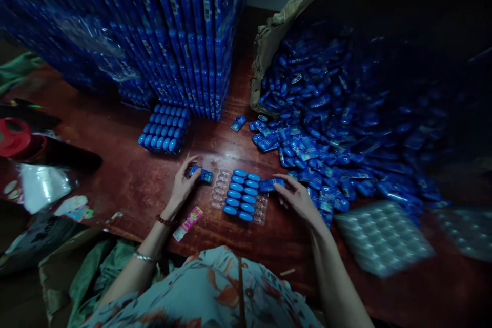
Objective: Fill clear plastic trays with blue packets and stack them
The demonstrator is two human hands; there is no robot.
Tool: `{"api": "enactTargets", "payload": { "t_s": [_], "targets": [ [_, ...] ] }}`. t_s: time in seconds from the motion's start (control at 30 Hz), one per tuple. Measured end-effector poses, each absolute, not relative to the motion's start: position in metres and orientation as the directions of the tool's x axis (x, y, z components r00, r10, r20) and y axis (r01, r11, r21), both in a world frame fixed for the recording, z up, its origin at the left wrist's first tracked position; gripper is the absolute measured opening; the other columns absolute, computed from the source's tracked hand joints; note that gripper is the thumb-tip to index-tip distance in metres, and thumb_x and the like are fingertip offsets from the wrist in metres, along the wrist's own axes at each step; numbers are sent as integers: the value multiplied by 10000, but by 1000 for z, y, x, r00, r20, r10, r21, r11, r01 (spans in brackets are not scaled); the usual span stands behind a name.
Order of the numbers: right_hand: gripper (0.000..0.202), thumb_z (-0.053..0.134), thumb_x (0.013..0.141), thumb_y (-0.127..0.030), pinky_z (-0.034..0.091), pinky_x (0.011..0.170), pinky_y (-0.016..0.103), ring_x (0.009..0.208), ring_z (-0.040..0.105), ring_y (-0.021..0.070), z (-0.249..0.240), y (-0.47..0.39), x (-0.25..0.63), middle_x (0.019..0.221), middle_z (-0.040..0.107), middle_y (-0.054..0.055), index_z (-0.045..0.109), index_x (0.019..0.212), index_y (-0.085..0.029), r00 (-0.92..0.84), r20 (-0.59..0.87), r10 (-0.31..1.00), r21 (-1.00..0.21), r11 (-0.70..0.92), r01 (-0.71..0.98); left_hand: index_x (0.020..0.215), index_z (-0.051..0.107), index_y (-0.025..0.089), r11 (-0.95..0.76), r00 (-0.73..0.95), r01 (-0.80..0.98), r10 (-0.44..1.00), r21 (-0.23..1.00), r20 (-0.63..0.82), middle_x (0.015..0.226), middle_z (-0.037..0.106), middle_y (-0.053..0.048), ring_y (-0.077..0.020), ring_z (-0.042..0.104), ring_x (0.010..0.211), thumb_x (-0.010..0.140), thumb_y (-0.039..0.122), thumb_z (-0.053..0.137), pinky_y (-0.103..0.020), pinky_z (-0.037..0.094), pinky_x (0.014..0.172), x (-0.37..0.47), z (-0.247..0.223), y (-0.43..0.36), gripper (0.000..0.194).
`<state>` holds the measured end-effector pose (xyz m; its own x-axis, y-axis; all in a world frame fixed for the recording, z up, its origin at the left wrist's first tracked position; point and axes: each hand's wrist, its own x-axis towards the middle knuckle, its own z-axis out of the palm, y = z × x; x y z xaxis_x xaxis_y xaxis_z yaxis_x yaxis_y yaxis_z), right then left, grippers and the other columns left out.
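1. Two hands work over the bench (123, 174). The left hand (184, 183) is partly closed, thumb and fingers curved about the left-side pack (206, 176); the right hand (295, 195) has thumb and fingers bent in on the right-side pack (270, 184). The light is dim and blurred, so how firmly either is pinched is hard to judge.
2. Between the hands lies a clear tray (220, 192), carrying two lines of standing packs (237, 187), rounded ends up. Bare cups show along its left and right sides.
3. The step appears to be standing packs in those cups; good work likely means turning each one upright, rounded end up, before lowering it.
4. A grip near the rounded end should leave the lower end free to find its cup.
5. The right-side pack is close beside the standing lines, so a straight drop from above seems safer than a sideways push, which could tip neighbours.
6. The neat block (163, 128) at the left offers a fair pattern for spacing.
7. The loose heap (326, 113) spreads close to the right hand; a short, high reach should avoid knocks.
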<state>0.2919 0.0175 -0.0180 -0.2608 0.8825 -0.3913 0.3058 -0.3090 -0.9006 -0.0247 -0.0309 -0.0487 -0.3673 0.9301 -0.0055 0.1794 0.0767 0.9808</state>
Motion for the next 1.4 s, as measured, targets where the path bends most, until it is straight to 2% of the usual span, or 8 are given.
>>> {"api": "enactTargets", "payload": {
  "t_s": [0.17,0.33,0.4,0.53,0.8,1.07,1.27,1.4],
  "targets": [
    [582,681,665,-471,477,543,271,590,620,164,-20,5,299,656,622,-19,514,1151,-197,-267,-407,874,-895,-323,309,1137,577,186,15,-145,311,989,950,32,1191,554,-83,-214,518,1114,764,344,635,-347,409,968,-37,-46,-40,409],
    [383,593,731,-550,474,624,311,622,602,177,-22,4,295,776,676,33,636,901,-210,-135,-96,986,-831,-5,556,954,649,183,-49,-223,456,960,889,167,1015,618,-64,-197,580,979,799,329,616,-367,460,912,-34,-41,-43,216],
    [382,564,752,-565,463,600,303,585,586,171,-21,5,292,703,661,19,635,859,-205,-85,-56,995,-808,5,589,940,644,182,-79,-232,506,947,859,224,962,635,-53,-179,594,917,830,306,582,-340,484,862,-27,-33,-42,177],
    [410,579,754,-548,435,474,279,439,534,154,-24,3,289,512,566,-36,621,956,-194,-45,-180,983,-866,-137,480,1045,607,187,-210,-34,611,956,763,290,990,632,-63,-160,599,898,877,232,508,-295,505,809,-8,-24,-35,200],
    [444,662,669,-528,522,483,295,509,618,164,-20,-8,293,590,611,-10,580,925,-175,-76,-373,925,-923,-362,131,1197,495,174,-296,239,844,954,447,180,1102,540,-111,-184,592,925,892,89,340,-295,512,771,0,-37,-28,352],
    [435,606,763,-451,528,565,288,658,630,156,-25,-6,288,848,613,14,448,1100,-225,-4,-131,991,-960,-126,252,1136,468,182,-404,442,878,890,257,-113,1004,534,-72,-158,581,764,852,31,349,-262,487,694,4,7,-3,343],
    [200,456,883,-293,487,787,349,861,605,200,-10,-3,278,945,625,68,539,1042,-206,-246,127,961,-702,262,662,1095,471,156,-470,513,855,828,218,-228,1032,536,-94,-171,588,733,842,23,361,-276,485,641,6,18,7,307],
    [350,347,841,-71,467,749,318,879,576,203,5,-9,273,993,583,91,519,1121,-192,-428,27,903,-449,394,802,1124,453,170,-439,489,858,857,267,-161,1063,531,-96,-162,595,753,835,9,342,-278,487,690,2,13,2,349]
  ]
}}
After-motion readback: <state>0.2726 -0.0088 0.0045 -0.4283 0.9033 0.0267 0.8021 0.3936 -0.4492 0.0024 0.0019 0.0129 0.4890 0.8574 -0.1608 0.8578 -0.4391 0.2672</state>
